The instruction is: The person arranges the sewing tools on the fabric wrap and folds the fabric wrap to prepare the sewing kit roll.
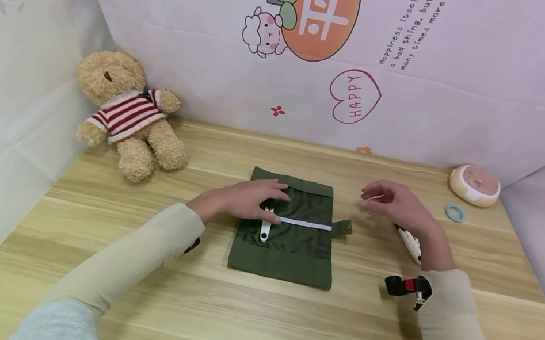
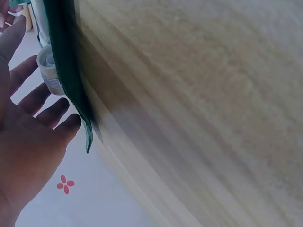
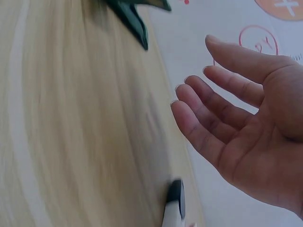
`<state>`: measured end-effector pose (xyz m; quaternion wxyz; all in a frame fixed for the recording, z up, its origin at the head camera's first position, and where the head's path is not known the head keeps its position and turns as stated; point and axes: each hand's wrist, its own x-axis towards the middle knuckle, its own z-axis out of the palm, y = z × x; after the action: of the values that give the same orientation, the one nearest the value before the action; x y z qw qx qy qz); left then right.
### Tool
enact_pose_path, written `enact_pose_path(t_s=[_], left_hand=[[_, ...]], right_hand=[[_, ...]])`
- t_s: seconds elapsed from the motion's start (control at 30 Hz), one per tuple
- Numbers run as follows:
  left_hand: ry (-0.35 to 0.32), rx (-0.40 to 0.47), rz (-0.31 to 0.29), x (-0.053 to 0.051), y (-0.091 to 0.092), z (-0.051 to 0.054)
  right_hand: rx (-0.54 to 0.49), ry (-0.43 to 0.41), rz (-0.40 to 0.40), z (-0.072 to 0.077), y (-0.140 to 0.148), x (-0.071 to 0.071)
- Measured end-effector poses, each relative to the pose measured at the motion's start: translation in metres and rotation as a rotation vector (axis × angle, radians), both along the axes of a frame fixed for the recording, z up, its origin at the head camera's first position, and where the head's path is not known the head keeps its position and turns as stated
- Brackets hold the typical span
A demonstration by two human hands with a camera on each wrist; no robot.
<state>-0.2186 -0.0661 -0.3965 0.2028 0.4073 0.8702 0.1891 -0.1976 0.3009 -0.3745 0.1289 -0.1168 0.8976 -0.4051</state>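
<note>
A dark green fabric roll [image 1: 280, 265] lies unrolled on the table, with a white strip [image 1: 306, 224] across its middle and a snap tab on its right side. Over its left part is my left hand [image 1: 250, 199], fingers spread, beside a white slim tool [image 1: 265, 232] on the fabric. The left wrist view shows that hand [image 2: 33, 142] with loosely bent fingers near a whitish round object [image 2: 51, 71] at the green fabric [image 2: 71, 71]. My right hand [image 1: 400, 205], empty and relaxed, hovers right of the tab; the right wrist view shows its palm [image 3: 251, 127].
A teddy bear [image 1: 128, 115] sits at the back left. At the back right are a peach-coloured round case [image 1: 475, 186] and a blue ring [image 1: 454, 213]. A white, dark-ended item [image 1: 409, 244] lies partly under my right forearm. Printed cloth walls stand behind and beside the table.
</note>
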Motion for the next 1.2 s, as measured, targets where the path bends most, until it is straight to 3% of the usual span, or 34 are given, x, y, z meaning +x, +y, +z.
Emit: enact_pose_path(t_s=[0.57, 0.87, 1.2], left_hand=[[0.002, -0.039, -0.072, 0.004, 0.003, -0.004], [0.010, -0.060, -0.076, 0.003, 0.006, -0.006], [0.001, -0.068, -0.080, 0.004, 0.008, -0.001]], right_hand=[[0.037, -0.046, -0.087, -0.013, 0.051, 0.008], [0.095, -0.024, -0.102, -0.012, 0.062, 0.013], [0.136, -0.044, -0.104, -0.015, 0.064, 0.013]])
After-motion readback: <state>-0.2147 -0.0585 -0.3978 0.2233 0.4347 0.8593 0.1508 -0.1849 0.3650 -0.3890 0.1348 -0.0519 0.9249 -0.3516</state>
